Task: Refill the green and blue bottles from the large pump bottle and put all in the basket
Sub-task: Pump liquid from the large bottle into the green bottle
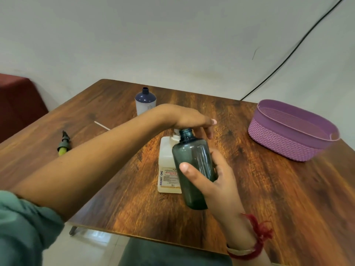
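Left hand (pixel 192 120) resting palm-down over the top of the pump bottle (pixel 168 164), fingers loosely extended. Right hand (pixel 218 182) gripping the green bottle (pixel 193 166), holding its open mouth just beside that top. Blue bottle (pixel 145 101) standing behind the pump bottle; basket (pixel 278 143) sitting right of it.

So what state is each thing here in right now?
pump bottle: upright on the table.
left hand: rests on the pump bottle's top.
green bottle: cap off, tilted, mouth near the pump bottle's top; no liquid visible.
right hand: grips the green bottle.
blue bottle: upright, cap off.
spray cap: lying on the table, off any bottle.
basket: upright on the table.
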The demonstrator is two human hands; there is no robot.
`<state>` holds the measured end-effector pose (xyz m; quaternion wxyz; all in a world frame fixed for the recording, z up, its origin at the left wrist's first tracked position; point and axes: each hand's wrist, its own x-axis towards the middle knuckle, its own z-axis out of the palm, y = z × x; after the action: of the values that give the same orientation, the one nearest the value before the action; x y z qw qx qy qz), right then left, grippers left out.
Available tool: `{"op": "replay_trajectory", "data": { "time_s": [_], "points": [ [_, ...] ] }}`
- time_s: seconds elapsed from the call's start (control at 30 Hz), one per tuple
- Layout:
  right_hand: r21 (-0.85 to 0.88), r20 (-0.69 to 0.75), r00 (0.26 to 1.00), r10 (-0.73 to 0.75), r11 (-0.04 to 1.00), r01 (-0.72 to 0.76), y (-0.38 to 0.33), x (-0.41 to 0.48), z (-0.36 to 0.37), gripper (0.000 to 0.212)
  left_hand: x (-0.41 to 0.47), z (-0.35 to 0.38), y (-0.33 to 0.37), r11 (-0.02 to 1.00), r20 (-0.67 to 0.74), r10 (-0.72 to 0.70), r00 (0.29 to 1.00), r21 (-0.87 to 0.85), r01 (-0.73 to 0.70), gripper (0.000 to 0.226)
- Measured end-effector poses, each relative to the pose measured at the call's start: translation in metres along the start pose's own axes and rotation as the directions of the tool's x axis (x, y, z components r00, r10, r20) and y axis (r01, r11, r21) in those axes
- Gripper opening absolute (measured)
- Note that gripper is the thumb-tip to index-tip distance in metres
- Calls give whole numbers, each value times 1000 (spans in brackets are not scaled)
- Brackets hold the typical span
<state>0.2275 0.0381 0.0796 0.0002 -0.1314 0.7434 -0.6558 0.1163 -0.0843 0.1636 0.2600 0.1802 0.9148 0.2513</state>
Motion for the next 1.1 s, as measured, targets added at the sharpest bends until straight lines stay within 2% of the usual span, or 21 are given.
{"op": "replay_trajectory", "data": {
  "time_s": [0.13, 0.3, 0.5, 0.67, 0.87, 1.0, 1.1],
  "points": [
    [-27, -5, 1000, -4, 1000, 4, -4, 5, -4, 54, -4, -9, 9, 994, 2, 20, 1000, 111, -20, 57],
    [-23, 8, 1000, -5, 1000, 6, -1, 1, -2, 48, 3, 2, -3, 999, -55, 24, 998, -34, -26, 48],
    [-26, 5, 1000, -9, 1000, 9, -7, 5, -6, 54, -3, -11, 10, 991, 22, 8, 1000, 130, -10, 57],
    [-17, 20, 1000, 1, 1000, -1, -2, 2, -3, 51, 4, 1, -1, 1000, 42, -4, 999, 9, 4, 48],
    [-32, 7, 1000, 4, 999, -4, -8, 5, -8, 50, -4, -12, 13, 988, 82, -11, 997, 153, -1, 57],
    [-36, 14, 1000, 7, 999, -6, -5, 3, -5, 52, -1, -3, 2, 1000, 16, -24, 1000, -7, 24, 51],
    [-37, -6, 1000, 10, 999, -10, -2, 1, -2, 51, -2, 0, 3, 999, 24, -43, 999, 33, 43, 50]
  ]
}}
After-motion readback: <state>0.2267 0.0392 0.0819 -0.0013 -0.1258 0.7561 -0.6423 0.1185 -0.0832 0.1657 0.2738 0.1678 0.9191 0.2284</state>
